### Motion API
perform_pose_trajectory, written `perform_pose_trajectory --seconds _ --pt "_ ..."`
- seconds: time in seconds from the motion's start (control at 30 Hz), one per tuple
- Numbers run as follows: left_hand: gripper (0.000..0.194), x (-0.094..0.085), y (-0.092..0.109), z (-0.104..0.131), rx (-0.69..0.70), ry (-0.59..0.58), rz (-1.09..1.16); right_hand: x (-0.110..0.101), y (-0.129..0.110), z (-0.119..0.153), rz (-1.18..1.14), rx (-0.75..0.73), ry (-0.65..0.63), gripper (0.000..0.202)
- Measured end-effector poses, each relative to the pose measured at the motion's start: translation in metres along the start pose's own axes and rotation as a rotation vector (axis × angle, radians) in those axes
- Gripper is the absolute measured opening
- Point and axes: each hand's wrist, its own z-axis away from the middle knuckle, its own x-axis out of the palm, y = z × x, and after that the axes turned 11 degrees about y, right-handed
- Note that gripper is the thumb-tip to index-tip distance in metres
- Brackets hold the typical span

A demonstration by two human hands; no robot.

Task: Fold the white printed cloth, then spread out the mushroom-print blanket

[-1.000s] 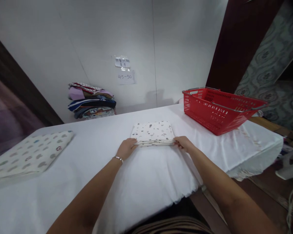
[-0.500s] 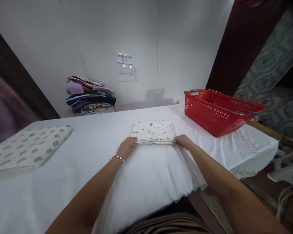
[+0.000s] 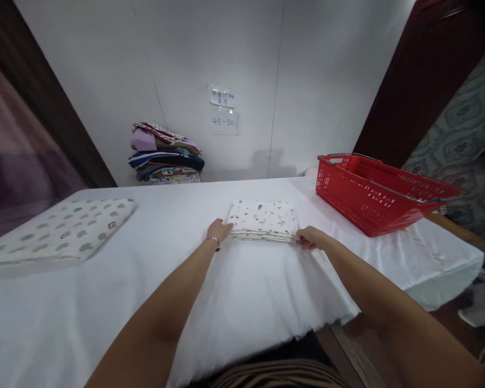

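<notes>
A folded white cloth [image 3: 262, 216] printed with small scattered figures lies flat on the white-covered table [image 3: 258, 291] in front of me. Its stacked layers show along the near edge. At the near left corner is my left hand [image 3: 219, 230], a bracelet on its wrist; thumb and fingers are apart, the thumb against the cloth's edge. My right hand [image 3: 310, 237] has its fingers closed on the near right corner, with the fingertips partly hidden.
Off to the left lies a larger folded cloth [image 3: 60, 229] with grey mouse-head shapes. A red plastic basket [image 3: 372, 196] with wire handles stands at the right. Behind the table's far edge sits a pile of folded fabrics [image 3: 165, 156], left of paper signs [image 3: 225, 122] on the wall.
The view has turned a little to the left. My left hand has loosened from the near left corner and its fingers have spread; my right hand stays at its corner.
</notes>
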Motion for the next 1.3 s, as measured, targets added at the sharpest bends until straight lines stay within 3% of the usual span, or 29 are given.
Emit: perform_pose_trajectory --seconds 0.13,0.3,0.6,0.83,0.97,1.17,1.3 --pt "0.055 -0.004 0.005 -0.003 -0.059 -0.071 0.010 0.002 -0.004 0.003 -0.013 -0.044 0.033 0.013" --pt "0.071 -0.005 0.002 0.002 -0.115 -0.105 0.061 0.004 -0.003 0.003 -0.085 -0.081 0.085 0.010" --pt "0.064 -0.011 0.005 0.010 -0.106 -0.110 0.171 0.008 0.002 0.006 -0.350 -0.090 0.026 0.006" --pt "0.065 -0.010 -0.019 0.054 -0.070 -0.144 0.206 -0.005 0.026 0.014 -0.404 -0.142 0.066 0.015" --pt "0.064 -0.010 -0.032 0.077 -0.045 -0.102 0.213 -0.004 0.037 0.019 -0.389 -0.182 0.107 0.022" --pt "0.052 -0.011 -0.039 0.091 0.157 0.043 0.066 0.000 0.043 0.026 -0.330 -0.196 0.099 0.022" --pt "0.050 -0.019 -0.024 0.095 0.297 0.099 -0.098 -0.002 0.043 0.026 -0.269 -0.204 0.043 0.019"
